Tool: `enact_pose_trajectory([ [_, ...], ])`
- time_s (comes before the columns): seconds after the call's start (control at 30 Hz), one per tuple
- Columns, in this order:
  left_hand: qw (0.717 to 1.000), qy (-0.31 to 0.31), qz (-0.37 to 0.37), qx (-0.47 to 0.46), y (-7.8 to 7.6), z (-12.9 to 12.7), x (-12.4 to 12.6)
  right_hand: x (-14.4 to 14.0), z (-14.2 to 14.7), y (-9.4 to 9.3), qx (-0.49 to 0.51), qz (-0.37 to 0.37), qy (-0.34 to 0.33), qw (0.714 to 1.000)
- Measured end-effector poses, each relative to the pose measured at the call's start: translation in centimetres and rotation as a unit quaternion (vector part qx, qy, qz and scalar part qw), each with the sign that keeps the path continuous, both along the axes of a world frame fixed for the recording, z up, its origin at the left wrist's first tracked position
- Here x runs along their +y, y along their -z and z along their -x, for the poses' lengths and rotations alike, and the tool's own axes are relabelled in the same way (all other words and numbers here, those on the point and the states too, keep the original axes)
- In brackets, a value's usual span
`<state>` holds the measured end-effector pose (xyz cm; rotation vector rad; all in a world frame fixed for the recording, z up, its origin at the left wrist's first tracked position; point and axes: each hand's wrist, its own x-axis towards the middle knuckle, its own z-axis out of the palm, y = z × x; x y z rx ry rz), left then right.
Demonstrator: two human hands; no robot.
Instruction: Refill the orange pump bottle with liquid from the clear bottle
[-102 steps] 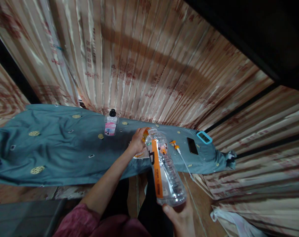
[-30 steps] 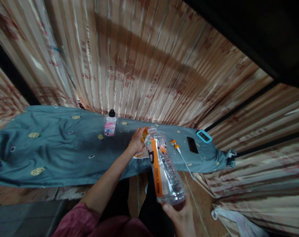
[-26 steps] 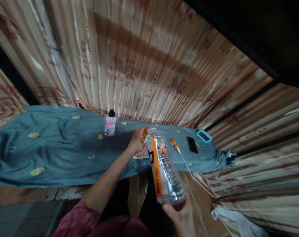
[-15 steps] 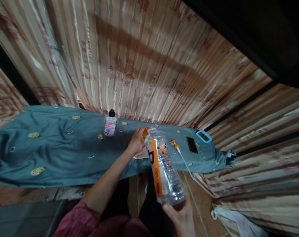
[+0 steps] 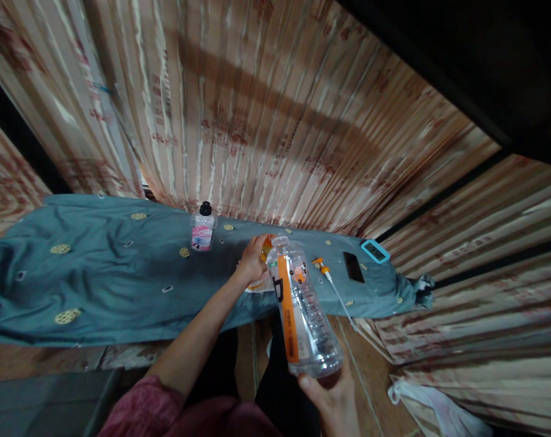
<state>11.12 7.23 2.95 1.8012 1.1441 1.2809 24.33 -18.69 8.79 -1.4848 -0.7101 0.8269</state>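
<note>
My right hand point(image 5: 332, 400) grips the base of a large clear plastic bottle point(image 5: 303, 309) with an orange label, tilted so its neck points away from me. My left hand point(image 5: 252, 260) is closed around a small orange-and-white container point(image 5: 263, 280) that stands on the teal cloth point(image 5: 121, 273), right at the big bottle's mouth. The mouth of the small container is hidden behind my fingers and the bottle. An orange pump top with a long white tube point(image 5: 330, 280) lies on the cloth just right of the bottle.
A small bottle with a black cap and pink label point(image 5: 202, 227) stands further back on the cloth. A black phone point(image 5: 354, 267) and a blue-framed timer point(image 5: 375, 251) lie at the right end. Striped curtain hangs behind. A white bag point(image 5: 421, 403) lies at lower right.
Nothing has visibly changed apart from slight camera movement; both hands and the tilted bottle hold their positions.
</note>
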Motion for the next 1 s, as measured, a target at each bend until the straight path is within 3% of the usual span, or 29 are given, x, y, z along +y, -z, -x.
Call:
enact_pose_trajectory([
  [0.47, 1.0, 0.001, 0.006, -0.019, 0.1, -0.04, -0.03, -0.15, -0.5, 0.78, -0.01, -0.001, -0.008, 1.0],
  [1.0, 1.0, -0.001, 0.002, -0.016, 0.24, -0.15, 0.01, -0.04, -0.17, 0.16, -0.024, 0.011, -0.012, 1.0],
])
